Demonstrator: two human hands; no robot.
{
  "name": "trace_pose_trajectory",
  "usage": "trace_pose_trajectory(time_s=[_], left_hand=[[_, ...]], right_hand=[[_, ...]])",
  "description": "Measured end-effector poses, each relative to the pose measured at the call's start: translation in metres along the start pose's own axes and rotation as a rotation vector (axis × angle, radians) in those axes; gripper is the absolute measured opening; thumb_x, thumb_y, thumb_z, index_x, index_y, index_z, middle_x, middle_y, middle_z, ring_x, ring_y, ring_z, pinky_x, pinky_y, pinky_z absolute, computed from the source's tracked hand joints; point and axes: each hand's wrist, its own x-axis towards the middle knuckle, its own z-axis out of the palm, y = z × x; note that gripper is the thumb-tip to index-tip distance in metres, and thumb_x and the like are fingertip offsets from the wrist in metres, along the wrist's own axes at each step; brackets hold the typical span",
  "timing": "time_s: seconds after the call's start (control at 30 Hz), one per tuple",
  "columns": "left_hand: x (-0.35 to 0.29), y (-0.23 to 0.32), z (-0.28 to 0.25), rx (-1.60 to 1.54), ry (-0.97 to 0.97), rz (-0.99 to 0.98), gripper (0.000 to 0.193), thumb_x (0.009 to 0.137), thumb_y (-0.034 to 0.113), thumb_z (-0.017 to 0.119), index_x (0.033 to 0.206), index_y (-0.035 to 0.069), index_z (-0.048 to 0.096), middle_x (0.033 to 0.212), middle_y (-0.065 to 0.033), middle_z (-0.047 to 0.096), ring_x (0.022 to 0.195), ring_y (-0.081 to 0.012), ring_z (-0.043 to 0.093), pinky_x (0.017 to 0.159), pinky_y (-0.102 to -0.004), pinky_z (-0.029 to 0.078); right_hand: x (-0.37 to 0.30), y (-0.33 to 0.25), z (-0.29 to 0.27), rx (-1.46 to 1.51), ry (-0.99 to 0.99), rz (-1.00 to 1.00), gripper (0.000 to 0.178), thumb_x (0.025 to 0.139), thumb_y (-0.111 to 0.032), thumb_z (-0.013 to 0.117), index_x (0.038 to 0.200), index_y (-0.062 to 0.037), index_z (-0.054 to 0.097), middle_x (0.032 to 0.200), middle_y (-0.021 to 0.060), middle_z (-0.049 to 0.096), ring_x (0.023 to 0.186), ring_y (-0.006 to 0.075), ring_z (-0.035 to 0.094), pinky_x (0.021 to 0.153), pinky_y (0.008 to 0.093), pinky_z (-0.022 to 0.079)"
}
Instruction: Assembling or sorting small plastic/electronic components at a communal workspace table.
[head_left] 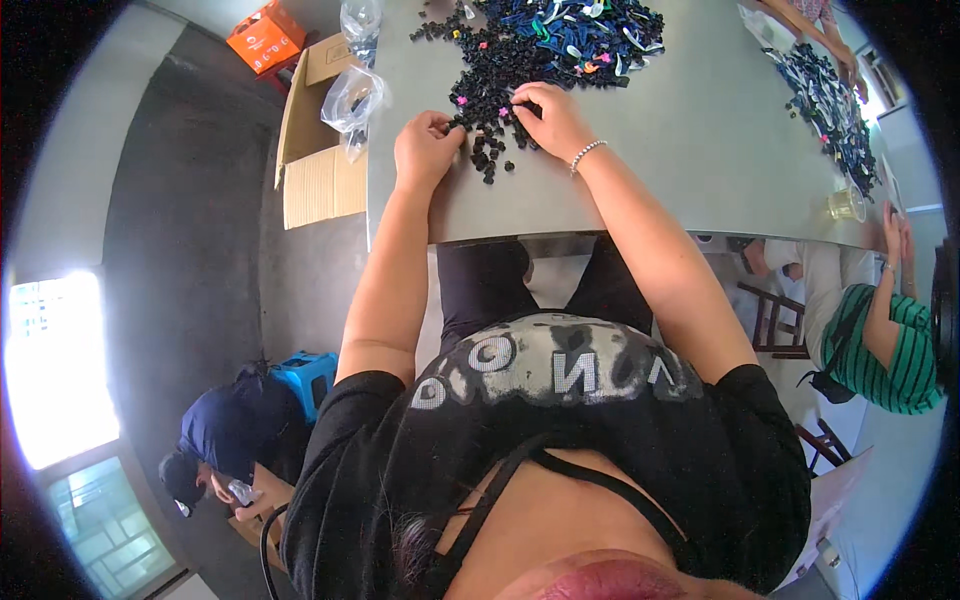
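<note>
A heap of small black plastic pieces (490,75), too small to name surely, lies on the grey table (690,150) in front of me, with a few pink flower-shaped bits (504,112) among them. At the heap's near left edge is my left hand (428,150), its fingers curled and its fingertips against black pieces. My right hand (556,122) is at the heap's right side, thumb and fingers bent together over more pieces. What either hand pinches cannot be made out. Several loose black pieces (487,160) lie between the hands, towards me.
Blue, white and green slim pieces (570,30) are heaped farther back. Another mixed pile (825,100) and a clear cup (846,205) are at the right, near other people's hands. Left of the table are an open cardboard box (325,187) with plastic bags and an orange box (266,38).
</note>
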Motion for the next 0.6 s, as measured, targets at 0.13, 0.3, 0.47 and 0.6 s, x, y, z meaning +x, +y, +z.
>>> trace_pose_trajectory(time_s=[0.13, 0.3, 0.47, 0.6], left_hand=[[-0.0035, 0.0050, -0.0059, -0.159, -0.011, -0.070, 0.030, 0.075, 0.022, 0.074, 0.096, 0.002, 0.067, 0.072, -0.0054, 0.066, 0.066, -0.0116, 0.061, 0.063, -0.0265, 0.048], [-0.0086, 0.0086, -0.0053, -0.086, 0.012, -0.022, 0.028, 0.075, 0.019, 0.073, 0.097, 0.003, 0.066, 0.073, -0.0049, 0.066, 0.066, -0.0122, 0.061, 0.064, -0.0268, 0.049], [-0.0070, 0.0016, 0.0012, -0.074, 0.101, 0.121, 0.027, 0.075, 0.018, 0.072, 0.097, 0.004, 0.066, 0.073, -0.0042, 0.066, 0.066, -0.0121, 0.062, 0.064, -0.0270, 0.049], [-0.0063, -0.0011, -0.0006, -0.022, 0.017, 0.068, 0.028, 0.075, 0.016, 0.071, 0.099, 0.002, 0.066, 0.076, -0.0057, 0.066, 0.064, -0.0114, 0.061, 0.062, -0.0261, 0.049]], right_hand=[[-0.0001, -0.0003, -0.0027, 0.017, -0.017, 0.015, 0.012, 0.082, -0.011, 0.063, 0.091, -0.0043, 0.065, 0.103, 0.0096, 0.066, 0.097, 0.0284, 0.061, 0.086, 0.0372, 0.048], [0.0009, -0.0022, -0.0042, 0.017, -0.024, 0.020, 0.012, 0.082, -0.011, 0.064, 0.091, -0.0036, 0.065, 0.103, 0.0097, 0.066, 0.097, 0.0280, 0.062, 0.086, 0.0364, 0.048], [0.0016, -0.0044, -0.0054, 0.024, -0.020, 0.032, 0.012, 0.082, -0.011, 0.064, 0.091, -0.0031, 0.065, 0.102, 0.0103, 0.066, 0.096, 0.0280, 0.062, 0.087, 0.0363, 0.048], [0.0025, -0.0082, -0.0057, 0.050, -0.044, 0.056, 0.012, 0.082, -0.011, 0.064, 0.090, -0.0020, 0.065, 0.102, 0.0110, 0.067, 0.095, 0.0283, 0.063, 0.087, 0.0362, 0.048]])
